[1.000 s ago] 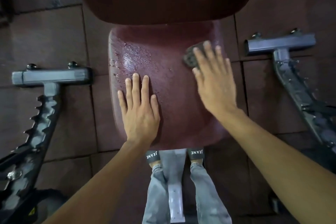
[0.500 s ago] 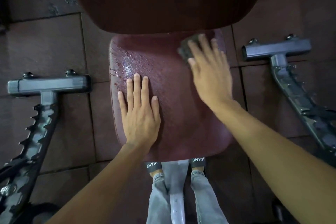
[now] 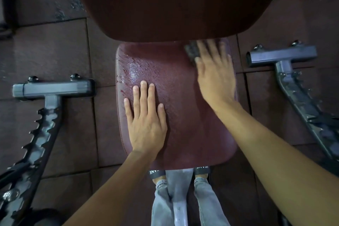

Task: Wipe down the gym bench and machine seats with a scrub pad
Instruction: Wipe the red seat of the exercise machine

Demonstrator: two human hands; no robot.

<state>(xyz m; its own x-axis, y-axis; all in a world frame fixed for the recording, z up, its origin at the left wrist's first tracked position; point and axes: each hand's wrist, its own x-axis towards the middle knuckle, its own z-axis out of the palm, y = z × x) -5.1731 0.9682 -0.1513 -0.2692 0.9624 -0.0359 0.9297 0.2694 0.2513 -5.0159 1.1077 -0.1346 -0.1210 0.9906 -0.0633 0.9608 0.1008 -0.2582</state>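
A dark red padded seat (image 3: pixel 187 115) lies below me, wet with droplets at its far left. The dark red backrest (image 3: pixel 170 3) rises beyond it and overhangs its far edge. My left hand (image 3: pixel 146 121) lies flat on the seat's left half, fingers spread, holding nothing. My right hand (image 3: pixel 214 75) presses a dark scrub pad (image 3: pixel 190 51) onto the seat's far right corner, right under the backrest. The fingers cover most of the pad and are blurred.
Grey steel floor feet with toothed adjustment rails flank the seat, one on the left (image 3: pixel 53 88) and one on the right (image 3: pixel 280 57). The seat's grey support post (image 3: pixel 178 198) runs between my two legs. Dark rubber floor tiles (image 3: pixel 51 57) surround the machine.
My right hand has slid the scrub pad away from me, up to the seat's far right corner by the backrest. The left hand has stayed flat in place.
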